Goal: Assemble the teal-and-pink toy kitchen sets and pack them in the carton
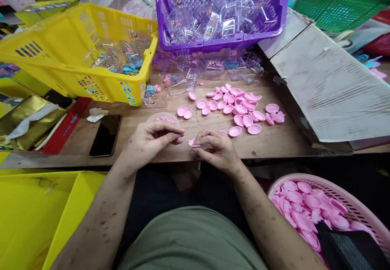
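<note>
My left hand (154,138) is closed in a pinch above the table's front edge; a tiny pinkish bit shows at its fingertips, too small to name. Just behind it sits a shallow round dish (151,118) with small pink pieces (166,118), partly hidden by the hand. Between thumb and fingers, my right hand (217,149) grips a pink oval plastic shell (193,143), its edge facing my left hand. The two hands are close but apart. Beyond my right hand lies a loose heap of similar pink oval shells (240,109), with a pair (184,112) set off to the left.
A yellow basket (115,81) and a purple basket (213,44) hold clear plastic packs; more clear packs (183,75) lie before them. A phone (106,136) rests at left, a cardboard box (332,83) at right. Below right, a pink basket (362,209) holds many shells.
</note>
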The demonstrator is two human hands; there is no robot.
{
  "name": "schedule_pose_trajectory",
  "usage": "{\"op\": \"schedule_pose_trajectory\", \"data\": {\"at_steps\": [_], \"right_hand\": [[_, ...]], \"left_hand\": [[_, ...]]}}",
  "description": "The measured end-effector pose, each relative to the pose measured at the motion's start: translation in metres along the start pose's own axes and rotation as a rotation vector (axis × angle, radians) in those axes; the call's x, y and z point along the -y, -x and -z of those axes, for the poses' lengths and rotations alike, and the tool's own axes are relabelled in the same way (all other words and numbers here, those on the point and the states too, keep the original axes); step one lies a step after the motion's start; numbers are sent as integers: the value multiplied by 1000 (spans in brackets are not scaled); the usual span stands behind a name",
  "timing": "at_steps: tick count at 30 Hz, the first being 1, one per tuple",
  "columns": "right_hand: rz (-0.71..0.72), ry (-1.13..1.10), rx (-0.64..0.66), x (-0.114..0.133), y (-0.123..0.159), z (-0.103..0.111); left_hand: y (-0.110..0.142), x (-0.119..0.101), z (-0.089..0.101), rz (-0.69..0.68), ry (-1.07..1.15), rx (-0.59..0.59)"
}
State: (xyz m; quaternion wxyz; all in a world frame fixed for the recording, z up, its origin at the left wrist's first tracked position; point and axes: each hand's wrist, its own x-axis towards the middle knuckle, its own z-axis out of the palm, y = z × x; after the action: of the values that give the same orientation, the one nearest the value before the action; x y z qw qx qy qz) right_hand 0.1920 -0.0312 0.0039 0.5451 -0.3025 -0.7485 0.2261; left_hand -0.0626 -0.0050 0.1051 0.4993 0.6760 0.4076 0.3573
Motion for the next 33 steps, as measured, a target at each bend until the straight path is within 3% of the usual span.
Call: {"op": "schedule_pose_trajectory", "data": {"at_steps": [7, 15, 18, 27, 33], "right_hand": [[17, -7, -7, 1, 0, 0], [14, -10, 13, 3, 0, 1], [22, -32, 19, 3, -1, 1], [44, -98, 53, 5, -3, 3], [10, -146, 80, 5, -1, 4]], "left_hand": [[-1, 0, -1, -27, -164, 64], [5, 5, -15, -1, -1, -93], [4, 6, -17, -60, -86, -122], [4, 11, -10, -246, -249, 44], [4, 7, -14, -216, -258, 86]]}}
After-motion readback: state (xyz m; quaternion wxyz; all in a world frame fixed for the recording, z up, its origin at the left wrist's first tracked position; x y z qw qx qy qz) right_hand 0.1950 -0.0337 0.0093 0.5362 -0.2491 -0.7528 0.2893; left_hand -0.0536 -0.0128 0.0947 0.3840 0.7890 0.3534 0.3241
